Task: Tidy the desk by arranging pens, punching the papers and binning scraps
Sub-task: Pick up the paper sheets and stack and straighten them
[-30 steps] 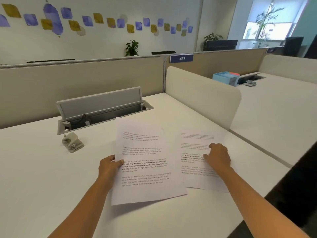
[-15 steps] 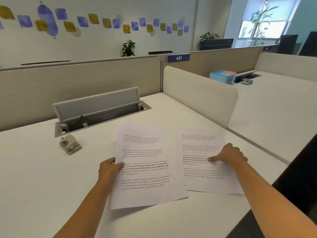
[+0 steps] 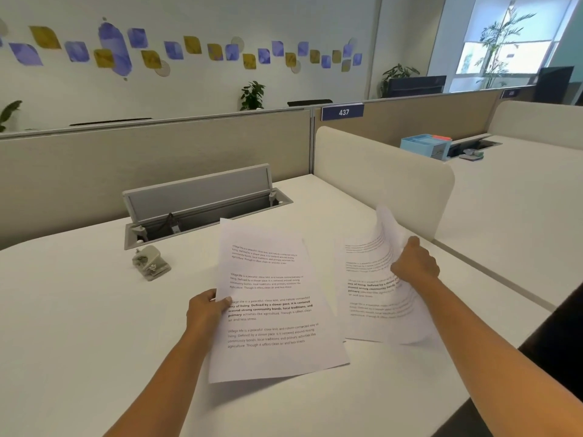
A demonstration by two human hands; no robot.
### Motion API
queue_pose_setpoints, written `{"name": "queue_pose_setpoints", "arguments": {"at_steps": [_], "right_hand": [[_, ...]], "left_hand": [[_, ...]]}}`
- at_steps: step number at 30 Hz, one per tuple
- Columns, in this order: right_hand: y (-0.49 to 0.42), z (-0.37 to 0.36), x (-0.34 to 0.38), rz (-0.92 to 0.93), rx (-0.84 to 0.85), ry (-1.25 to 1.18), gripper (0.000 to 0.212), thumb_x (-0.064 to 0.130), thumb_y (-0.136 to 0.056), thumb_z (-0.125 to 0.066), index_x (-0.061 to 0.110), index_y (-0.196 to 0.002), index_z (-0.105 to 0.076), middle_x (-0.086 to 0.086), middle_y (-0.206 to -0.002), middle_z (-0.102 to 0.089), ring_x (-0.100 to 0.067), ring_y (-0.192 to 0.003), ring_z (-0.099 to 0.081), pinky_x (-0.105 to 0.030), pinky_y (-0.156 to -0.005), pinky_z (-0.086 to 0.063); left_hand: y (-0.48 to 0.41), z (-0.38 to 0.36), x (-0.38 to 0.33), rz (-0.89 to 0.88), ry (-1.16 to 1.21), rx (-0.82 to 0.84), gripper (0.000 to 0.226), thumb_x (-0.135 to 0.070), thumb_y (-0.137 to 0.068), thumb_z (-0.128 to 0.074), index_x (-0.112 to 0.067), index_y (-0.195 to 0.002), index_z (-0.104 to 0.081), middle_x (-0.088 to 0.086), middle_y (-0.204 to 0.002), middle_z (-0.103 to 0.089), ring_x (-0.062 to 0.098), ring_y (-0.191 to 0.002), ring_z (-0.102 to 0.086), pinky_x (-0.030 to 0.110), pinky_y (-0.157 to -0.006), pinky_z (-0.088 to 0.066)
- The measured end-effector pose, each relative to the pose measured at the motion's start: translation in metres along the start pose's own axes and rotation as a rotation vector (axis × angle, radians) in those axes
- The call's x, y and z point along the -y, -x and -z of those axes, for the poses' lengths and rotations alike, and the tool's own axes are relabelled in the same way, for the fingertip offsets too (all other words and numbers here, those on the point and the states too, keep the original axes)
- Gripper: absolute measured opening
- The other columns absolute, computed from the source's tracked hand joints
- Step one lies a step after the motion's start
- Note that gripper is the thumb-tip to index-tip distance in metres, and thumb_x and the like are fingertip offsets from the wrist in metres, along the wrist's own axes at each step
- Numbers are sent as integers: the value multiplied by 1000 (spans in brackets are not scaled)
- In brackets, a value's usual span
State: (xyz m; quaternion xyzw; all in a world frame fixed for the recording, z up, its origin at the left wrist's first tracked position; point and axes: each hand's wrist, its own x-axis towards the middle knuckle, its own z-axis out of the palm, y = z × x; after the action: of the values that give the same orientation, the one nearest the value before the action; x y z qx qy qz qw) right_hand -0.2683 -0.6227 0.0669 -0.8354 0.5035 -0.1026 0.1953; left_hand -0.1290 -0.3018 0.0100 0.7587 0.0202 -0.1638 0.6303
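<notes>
Two printed sheets are in front of me on the white desk (image 3: 79, 326). My left hand (image 3: 205, 310) pinches the left edge of the left sheet (image 3: 271, 313), which is raised a little off the desk. My right hand (image 3: 415, 263) grips the right sheet (image 3: 375, 298) near its upper right; that part curls up off the surface while the lower part lies flat. A small grey hole punch (image 3: 150, 262) sits on the desk to the left of the papers, apart from both hands.
An open grey cable tray (image 3: 202, 209) is sunk into the desk behind the punch. A cream divider panel (image 3: 378, 178) stands to the right, beige partitions behind. A blue organiser box (image 3: 426, 146) sits on the neighbouring desk. The desk's front edge runs at lower right.
My right hand, which pressed flat on the right sheet, has closed on it and lifted its upper right part, which now curls up. The left hand still holds the left sheet.
</notes>
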Motion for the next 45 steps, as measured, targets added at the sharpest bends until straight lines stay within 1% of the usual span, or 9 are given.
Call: {"name": "queue_pose_setpoints", "arguments": {"at_steps": [9,13,16,21,26,29,34,39,45], "right_hand": [[37,36,82,507,-315,92,26,6,-92,-42,4,-118,-48,-21,-104,-64,-37,-85,-61,-32,-64,-35],[64,49,116,673,-343,43,17,12,-94,-45,6,-109,-50,-16,-97,-65,-22,-64,-45,-23,-50,-27],[79,55,138,764,-313,-85,24,19,-94,-48,10,-116,-50,-13,-104,-65,-17,-67,-49,-24,-57,-36],[87,57,159,696,-104,-538,27,15,-94,-46,11,-120,-52,-10,-120,-62,-24,-90,-59,-26,-67,-43],[62,20,149,345,255,-933,27,7,-88,-51,8,-114,-56,-15,-115,-64,-32,-100,-63,-46,-92,-52],[55,-27,130,216,411,-867,28,1,-85,-53,3,-113,-58,-22,-115,-64,-35,-101,-63,-48,-93,-51],[63,-85,104,173,471,-653,28,2,-82,-54,7,-109,-60,-15,-113,-65,-25,-88,-60,-28,-75,-49],[70,-103,103,298,404,-432,43,11,-82,-61,5,-123,-52,-13,-123,-61,-29,-111,-58,-36,-94,-47],[76,-115,102,420,339,-186,67,25,-85,-62,7,-141,-30,-13,-141,-41,-28,-135,-30,-34,-106,-31]], "left_hand": [[4,19,1,0,32,-68,16,-6,-91,-52,-11,-84,-65,11,-84,-68,31,-81,-65,46,-88,-51],[9,28,2,15,62,-86,25,-5,-92,-49,-15,-74,-63,14,-86,-68,34,-83,-65,49,-89,-51],[12,35,1,33,117,-106,18,-1,-90,-52,-9,-80,-64,17,-92,-68,34,-82,-65,49,-88,-52],[17,44,-2,63,231,-128,18,4,-86,-56,-7,-99,-62,17,-93,-67,31,-78,-64,43,-81,-52],[16,48,-2,72,241,-156,20,3,-85,-58,-6,-102,-64,16,-91,-68,30,-75,-64,42,-79,-54],[15,51,0,89,248,-168,14,1,-85,-60,-7,-94,-67,15,-87,-69,30,-73,-65,35,-67,-55],[12,51,3,135,259,-186,23,-5,-94,-49,-10,-76,-62,9,-78,-66,27,-71,-64,34,-63,-52],[11,52,8,172,190,-185,25,-8,-96,-44,-6,-77,-61,11,-78,-65,27,-67,-61,32,-61,-50],[10,51,9,177,143,-147,12,-11,-92,-53,-5,-85,-60,13,-81,-65,27,-67,-62,33,-63,-51]]}}
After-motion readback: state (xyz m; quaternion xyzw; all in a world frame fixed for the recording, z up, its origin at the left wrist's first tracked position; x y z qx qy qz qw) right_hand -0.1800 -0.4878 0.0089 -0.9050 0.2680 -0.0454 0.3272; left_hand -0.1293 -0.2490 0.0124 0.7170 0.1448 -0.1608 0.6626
